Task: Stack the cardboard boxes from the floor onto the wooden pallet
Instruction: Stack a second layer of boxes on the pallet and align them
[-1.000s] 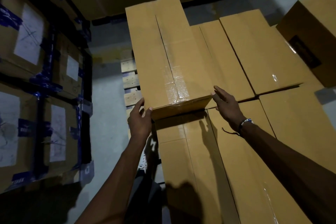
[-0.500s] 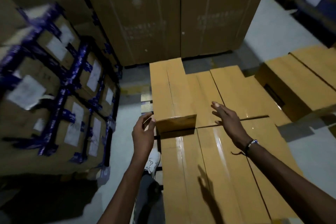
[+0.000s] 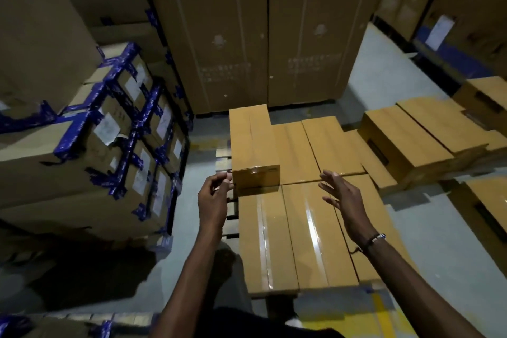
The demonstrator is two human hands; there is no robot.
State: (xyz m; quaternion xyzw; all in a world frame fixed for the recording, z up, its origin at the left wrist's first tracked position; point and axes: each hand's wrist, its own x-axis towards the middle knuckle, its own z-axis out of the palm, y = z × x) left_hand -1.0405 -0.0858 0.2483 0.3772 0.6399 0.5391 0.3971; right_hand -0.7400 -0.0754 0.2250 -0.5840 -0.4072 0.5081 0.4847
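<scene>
Head view: the pallet (image 3: 223,158) shows only as bare slats at 9 o'clock of the load, and one layer of long boxes (image 3: 307,230) covers the rest of it. One top box (image 3: 253,145) lies on that layer at the 10 o'clock corner, long axis running from 6 to 12 o'clock, its taped near end facing the person. The left hand (image 3: 215,197) is at the near left corner of the top box, fingers loosely curled; the fingertips appear to touch the corner, but a grip is not confirmed. The right hand (image 3: 341,195) hovers over the layer at 3 o'clock of the top box, apart from it, fingers spread and straight, holding nothing. More boxes (image 3: 406,140) wait at 2 o'clock, beside the pallet; whether they rest on the floor (image 3: 389,68) cannot be told. Handling estimate: each box is stiff corrugated card, long and narrow, with glossy tape along the centre seam and over the ends. Taped surfaces are likely slippery. Weight cannot be judged, but the length suggests a two-hand carry. Take hold at both short ends or under the long bottom edges, palms on bare card, not on tape. Avoid pressing the centre seam, where the flaps may give.
</scene>
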